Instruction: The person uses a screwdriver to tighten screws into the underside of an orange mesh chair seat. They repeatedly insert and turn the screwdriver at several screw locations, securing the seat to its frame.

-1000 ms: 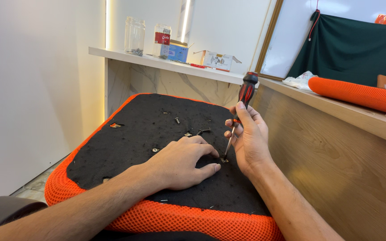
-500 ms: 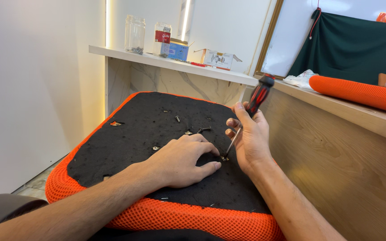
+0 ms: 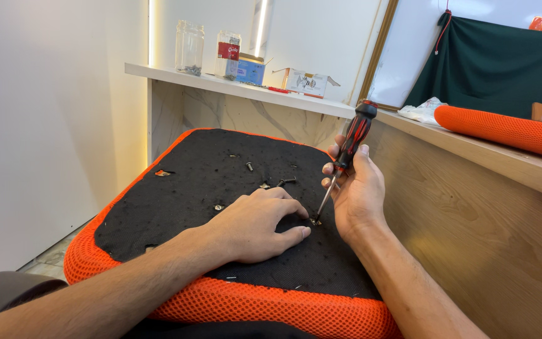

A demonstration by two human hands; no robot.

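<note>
Right hand (image 3: pixel 357 191) closed round screwdriver (image 3: pixel 345 155), tip at screw (image 3: pixel 315 221) mid-cushion (image 3: pixel 177 194). Left hand (image 3: pixel 255 225) flat, open, beside it. Wood panel (image 3: pixel 472 238) close right.

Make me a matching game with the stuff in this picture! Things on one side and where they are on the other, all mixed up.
Things:
1. screwdriver
2. left hand
3. glass jar
4. orange mesh roll

Places:
A. lying on the wooden ledge at the right
B. held in the right hand, tip down on a screw in the seat
C. resting flat on the black underside of the seat cushion
D. standing on the white shelf at the back

Pairs: 1-B, 2-C, 3-D, 4-A
</note>
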